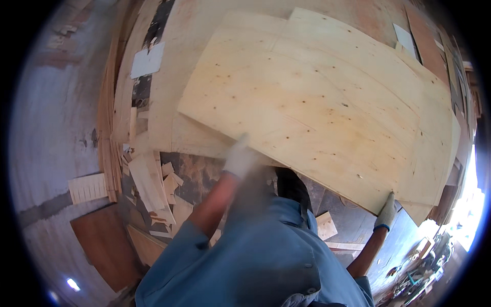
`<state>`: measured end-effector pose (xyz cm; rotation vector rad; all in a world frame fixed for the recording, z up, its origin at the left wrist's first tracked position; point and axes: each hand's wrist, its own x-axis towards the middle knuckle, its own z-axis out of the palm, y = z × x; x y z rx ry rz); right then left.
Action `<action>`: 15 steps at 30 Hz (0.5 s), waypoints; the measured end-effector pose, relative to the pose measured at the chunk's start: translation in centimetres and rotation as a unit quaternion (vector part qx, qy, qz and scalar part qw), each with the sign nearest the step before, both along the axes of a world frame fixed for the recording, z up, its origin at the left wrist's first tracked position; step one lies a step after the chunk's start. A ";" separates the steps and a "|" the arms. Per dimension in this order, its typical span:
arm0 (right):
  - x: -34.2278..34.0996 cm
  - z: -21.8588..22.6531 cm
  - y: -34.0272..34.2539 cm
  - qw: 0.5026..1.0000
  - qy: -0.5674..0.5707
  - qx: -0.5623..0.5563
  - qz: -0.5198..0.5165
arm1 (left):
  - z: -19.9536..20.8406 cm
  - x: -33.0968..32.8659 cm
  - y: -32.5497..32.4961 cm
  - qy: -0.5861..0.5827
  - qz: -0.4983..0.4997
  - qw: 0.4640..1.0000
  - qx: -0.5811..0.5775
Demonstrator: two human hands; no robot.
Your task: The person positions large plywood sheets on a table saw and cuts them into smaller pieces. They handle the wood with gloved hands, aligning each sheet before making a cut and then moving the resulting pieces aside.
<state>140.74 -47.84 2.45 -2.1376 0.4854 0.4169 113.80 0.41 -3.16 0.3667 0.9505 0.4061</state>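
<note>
In the head view, a large pale plywood sheet [327,107] fills the upper middle of the picture, and it lies tilted over a stack of other sheets [169,97] of the same colour. The left hand [239,157], in a white glove, is on the near edge of the sheet at its left part; it is blurred, so I cannot tell if the fingers are closed around the edge or only press against it. The right hand [386,212], also gloved, touches the near edge close to the right corner of the sheet, and its grip is also not clear to see. The sheet looks thin and wide, so I judge it is rather light but it bends and swings easily, and the edges can be rough. The best hold seems to be on the near edge, with the hands well apart. Left of the sheet, small wood offcuts [158,184] lie on the floor.
</note>
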 end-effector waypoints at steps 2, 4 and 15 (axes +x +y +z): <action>-0.5 1.7 1.2 0.999 -0.043 0.012 0.005 | 2.1 0.4 0.1 -0.030 -0.005 1.000 0.003; -1.2 3.6 1.6 0.999 -0.025 -0.012 0.016 | 3.2 0.3 0.7 -0.024 -0.024 0.999 0.011; -17.2 10.8 6.0 0.998 -0.034 0.036 0.028 | 8.7 -5.1 3.5 -0.131 -0.028 0.987 0.087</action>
